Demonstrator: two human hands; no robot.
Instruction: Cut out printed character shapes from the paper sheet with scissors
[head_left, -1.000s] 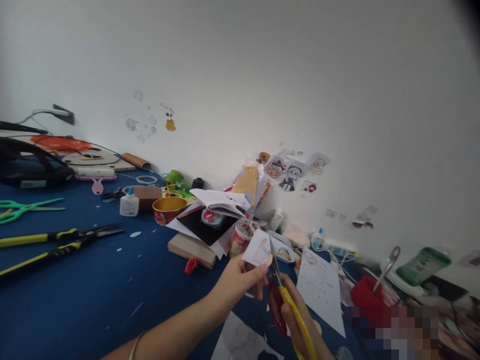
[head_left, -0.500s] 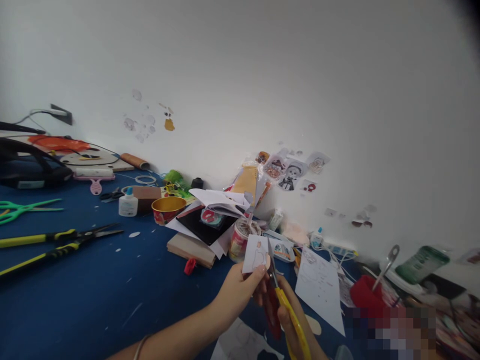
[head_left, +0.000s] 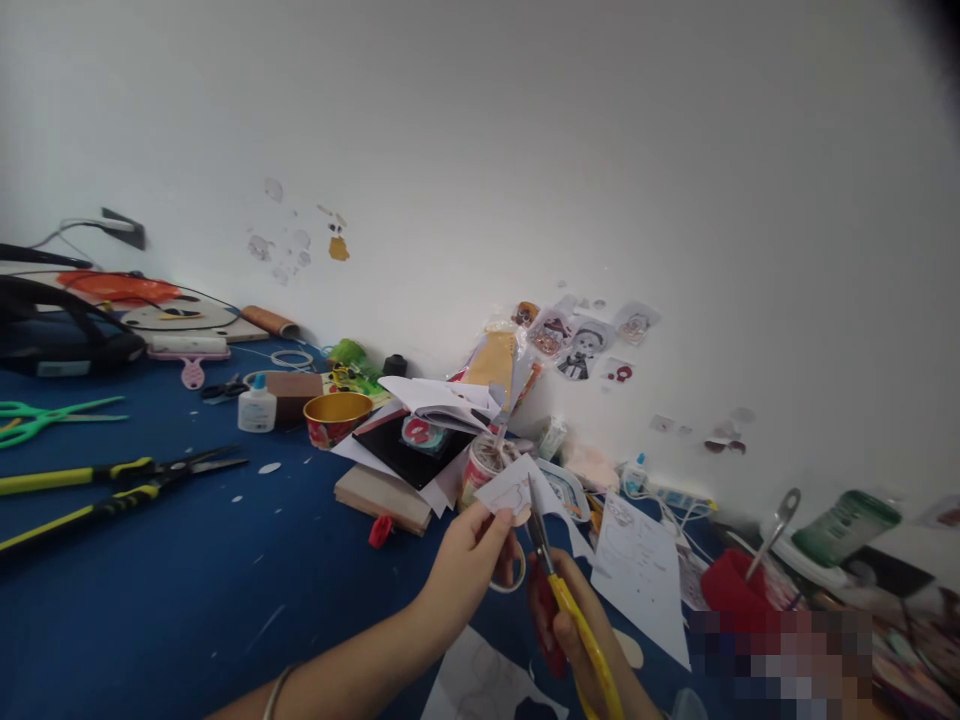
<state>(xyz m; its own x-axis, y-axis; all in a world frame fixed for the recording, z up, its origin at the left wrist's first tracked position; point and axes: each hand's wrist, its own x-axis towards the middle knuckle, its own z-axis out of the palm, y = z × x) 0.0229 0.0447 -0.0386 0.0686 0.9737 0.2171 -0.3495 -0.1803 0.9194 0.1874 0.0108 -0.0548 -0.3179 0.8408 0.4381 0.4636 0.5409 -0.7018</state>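
My left hand (head_left: pixel 471 552) pinches a small white piece of paper (head_left: pixel 498 487) with an outline drawn on it. In my right hand (head_left: pixel 574 600) is a pair of scissors (head_left: pixel 592 650) with yellow and red handles. The scissor blades point up and away, right at the paper's right edge. Just under my left fingers shows a pale ring (head_left: pixel 507 586), partly hidden; whether the hand touches it I cannot tell. A larger sheet with faint drawn shapes (head_left: pixel 480 675) lies below my hands on the blue table (head_left: pixel 180 610).
Left lie large yellow-black shears (head_left: pixel 142 490), green scissors (head_left: pixel 56 420) and a glue bottle (head_left: pixel 256 408). Beyond my hands stand a gold-lined tin (head_left: pixel 337 408), stacked papers (head_left: pixel 442 400) and a can (head_left: pixel 484 465). A printed sheet (head_left: pixel 637 560) and red container (head_left: pixel 731 590) are at right.
My left hand has drawn slightly left and turned the paper, which now tilts. The ring and a cut-edged sheet behind the blades have come into view. The scissors have barely shifted.
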